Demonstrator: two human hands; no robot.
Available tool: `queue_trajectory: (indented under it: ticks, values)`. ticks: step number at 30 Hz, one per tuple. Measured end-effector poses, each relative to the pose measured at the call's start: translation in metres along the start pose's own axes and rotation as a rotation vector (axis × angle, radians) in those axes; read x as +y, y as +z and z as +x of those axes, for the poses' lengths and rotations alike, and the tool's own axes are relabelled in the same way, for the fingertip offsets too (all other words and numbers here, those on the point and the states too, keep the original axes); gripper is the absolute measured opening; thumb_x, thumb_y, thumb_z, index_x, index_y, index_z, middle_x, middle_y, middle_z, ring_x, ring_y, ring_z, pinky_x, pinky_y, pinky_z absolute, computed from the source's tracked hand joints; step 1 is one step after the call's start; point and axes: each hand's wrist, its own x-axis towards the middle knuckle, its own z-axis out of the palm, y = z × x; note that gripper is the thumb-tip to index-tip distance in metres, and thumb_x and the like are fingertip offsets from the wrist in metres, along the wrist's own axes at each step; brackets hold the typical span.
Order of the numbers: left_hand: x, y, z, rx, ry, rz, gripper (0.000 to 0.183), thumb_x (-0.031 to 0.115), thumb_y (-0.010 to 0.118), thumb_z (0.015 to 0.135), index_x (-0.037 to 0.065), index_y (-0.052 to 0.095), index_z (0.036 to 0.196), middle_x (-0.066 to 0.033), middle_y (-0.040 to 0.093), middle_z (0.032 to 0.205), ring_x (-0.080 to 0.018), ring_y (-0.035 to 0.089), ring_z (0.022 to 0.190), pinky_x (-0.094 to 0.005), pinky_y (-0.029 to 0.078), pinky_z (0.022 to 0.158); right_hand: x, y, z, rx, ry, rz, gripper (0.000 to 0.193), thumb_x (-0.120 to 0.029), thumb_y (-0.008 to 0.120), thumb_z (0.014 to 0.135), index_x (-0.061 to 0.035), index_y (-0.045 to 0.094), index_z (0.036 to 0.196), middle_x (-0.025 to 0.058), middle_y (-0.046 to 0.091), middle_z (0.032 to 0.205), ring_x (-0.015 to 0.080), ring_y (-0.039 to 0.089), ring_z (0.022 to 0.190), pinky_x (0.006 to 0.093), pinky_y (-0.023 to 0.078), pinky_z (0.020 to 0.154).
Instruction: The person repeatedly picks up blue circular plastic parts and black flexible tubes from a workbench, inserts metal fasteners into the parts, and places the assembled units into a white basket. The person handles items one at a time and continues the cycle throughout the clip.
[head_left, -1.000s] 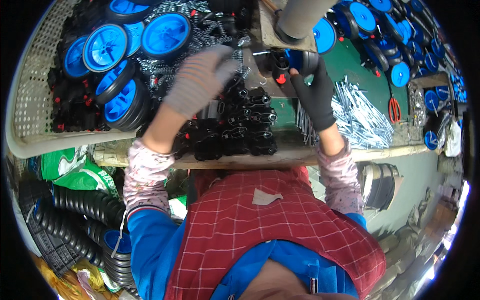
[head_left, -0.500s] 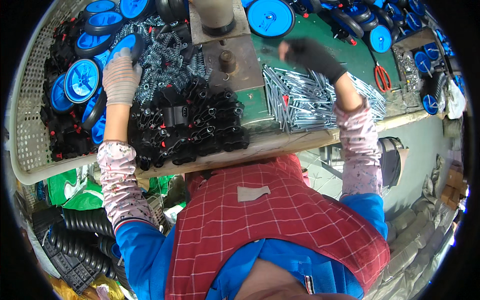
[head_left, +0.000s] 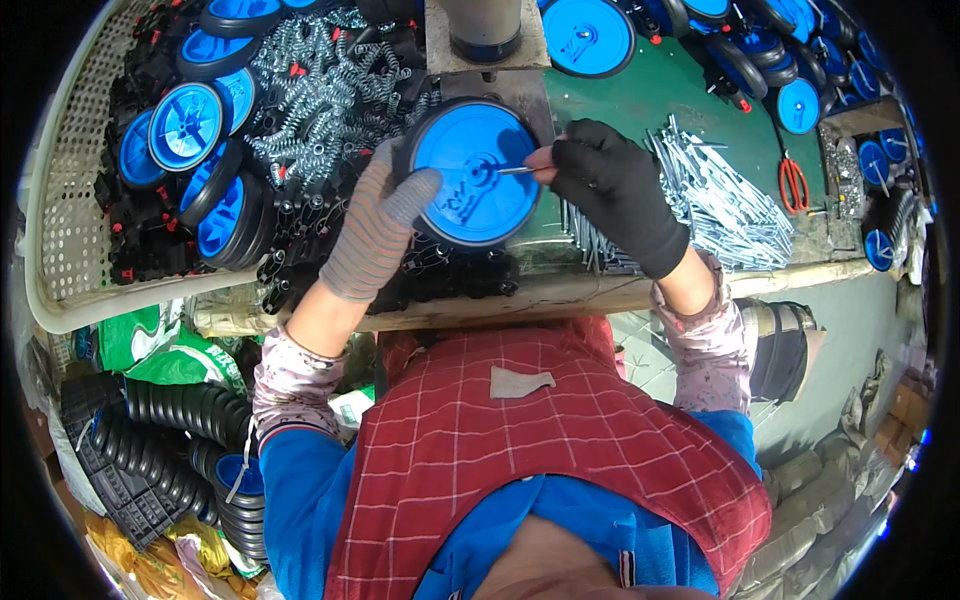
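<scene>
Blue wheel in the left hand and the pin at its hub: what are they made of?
Wheel: probably moulded plastic, smooth with raised shapes; its matte black rim looks like rubber or soft plastic. Pin: likely metal, given its silvery shine.

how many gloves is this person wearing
2: a grey striped glove on the left hand, gripping a blue wheel, and a black glove on the right hand, holding a metal rod.

Grey floor [head_left: 845,345] beside green-topped workbench [head_left: 690,105]
</scene>
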Motion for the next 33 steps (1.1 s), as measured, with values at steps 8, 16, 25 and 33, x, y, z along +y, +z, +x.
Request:
queue_trajectory:
  ticks: [8, 16, 25, 33]
  values:
    - [-0.012, 0.015, -0.006, -0.077, 0.039, 0.017, 0.046, 0.025, 0.066, 0.095, 0.004, 0.048, 0.131, -0.0062, 0.059, 0.115, -0.0131, 0.056, 0.105, -0.0305, 0.047, 0.094, -0.056, -0.002, 0.043, -0.042, -0.508, -0.257, 0.042, -0.039, 0.068, 0.086, -0.0072, 0.067, 0.114, 0.0168, 0.061, 0.121, 0.0375, 0.059, 0.106, 0.0476, 0.047, 0.090]
    - [-0.020, 0.033, -0.026, -0.334, -0.070, -0.317, 0.067, 0.044, 0.069, 0.090, 0.002, 0.043, 0.135, -0.0107, 0.054, 0.124, -0.0167, 0.055, 0.116, -0.0313, 0.051, 0.095, -0.084, -0.011, 0.021, -0.403, -0.279, -0.109, 0.088, -0.067, 0.057, 0.081, 0.0000, 0.052, 0.137, 0.0254, 0.047, 0.142, 0.0456, 0.051, 0.126, 0.0574, 0.037, 0.108]
    - [0.007, -0.042, 0.037, -0.089, 0.422, 1.286, 0.040, 0.035, 0.061, 0.093, 0.002, 0.062, 0.115, -0.0167, 0.064, 0.106, -0.0329, 0.063, 0.101, -0.0393, 0.052, 0.090, -0.024, -0.016, -0.053, 0.189, 0.465, 0.071, 0.067, -0.053, 0.070, 0.087, 0.0050, 0.060, 0.120, 0.0116, 0.068, 0.103, 0.0176, 0.062, 0.087, 0.0295, 0.049, 0.078]
    - [0.000, -0.032, 0.059, 0.186, 0.191, 1.470, 0.041, 0.035, 0.060, 0.091, 0.001, 0.056, 0.114, -0.0237, 0.065, 0.103, -0.0412, 0.065, 0.092, -0.0505, 0.052, 0.081, 0.050, 0.037, -0.059, 0.559, 0.230, -0.236, 0.038, -0.018, 0.057, 0.100, -0.0046, 0.052, 0.134, 0.0164, 0.064, 0.111, 0.0264, 0.063, 0.103, 0.0394, 0.050, 0.090]
